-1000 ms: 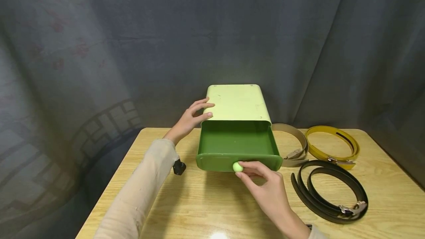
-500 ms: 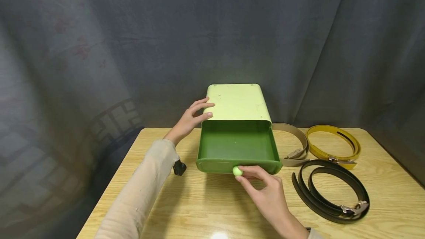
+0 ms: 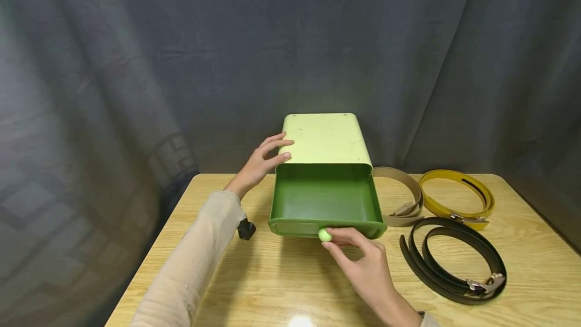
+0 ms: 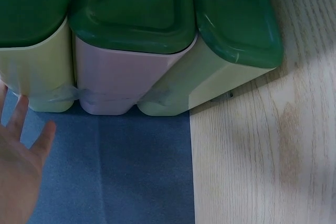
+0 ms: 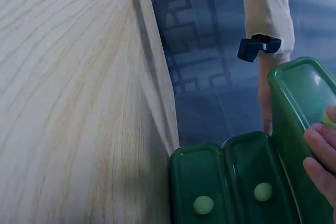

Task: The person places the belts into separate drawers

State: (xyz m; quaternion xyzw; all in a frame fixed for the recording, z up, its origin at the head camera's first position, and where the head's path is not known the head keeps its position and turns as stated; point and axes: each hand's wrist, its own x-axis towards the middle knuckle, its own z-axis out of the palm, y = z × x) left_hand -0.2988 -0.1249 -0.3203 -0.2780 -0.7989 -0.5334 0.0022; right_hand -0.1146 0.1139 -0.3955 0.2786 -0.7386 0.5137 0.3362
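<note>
Belts first. All on the desk (image 3: 281,289), off to the right of the right hand (image 3: 365,264): black belt (image 3: 498,261) just right of it, tan belt (image 3: 412,189) ahead-right, yellow belt (image 3: 438,208) farther ahead-right. Tan one sits closest to the drawer, its left part hidden by the box. Dark curtain (image 3: 290,39) ahead of both hands. Black device (image 3: 246,229) at the cuff of the left sleeve (image 3: 195,261), just behind the left hand (image 3: 255,169). Right hand covers part of the drawer front.

Counts: 3 belts. 3 stacked boxes: pale-yellow box (image 3: 322,138) on top, pink box (image 4: 118,80) mid, pale-green box (image 4: 176,85) at the bottom. 3 green drawers, 3 light knobs; the two lower drawers (image 5: 198,177), below the right hand, are closed.

Right hand: thumb and fingers pinching the top knob (image 3: 324,234). Top drawer (image 3: 324,201) is pulled out, directly ahead of that hand. Left hand: fingers apart, resting on the pale-yellow box's left edge.
</note>
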